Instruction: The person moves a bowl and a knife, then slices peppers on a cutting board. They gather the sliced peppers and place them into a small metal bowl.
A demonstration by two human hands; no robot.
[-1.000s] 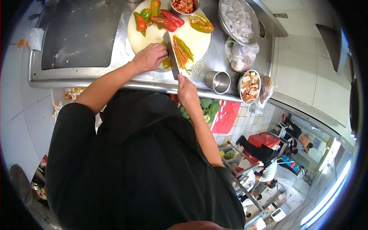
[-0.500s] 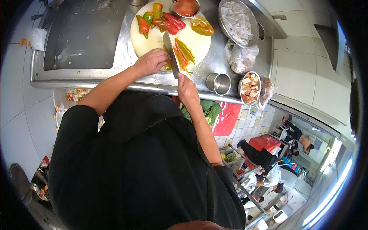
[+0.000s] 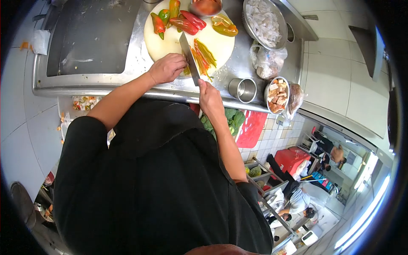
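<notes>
On my cream cutting board (image 3: 165,47), the pepper strips (image 3: 204,55) at five o'clock mix red, orange and yellow-green; the long pepper (image 3: 157,25) at nine is orange-red and green. My knife (image 3: 189,55) is silver-grey, my shirt (image 3: 148,191) black.

A long, broad-bladed grey metal knife (image 3: 189,58) slants across the round cream cutting board (image 3: 158,47), its tip pointing away from the board's near edge, between a mostly hidden yellow-green pepper piece (image 3: 187,71) and a loose bunch of thin red, orange and yellow-green pepper strips (image 3: 204,54).
</notes>
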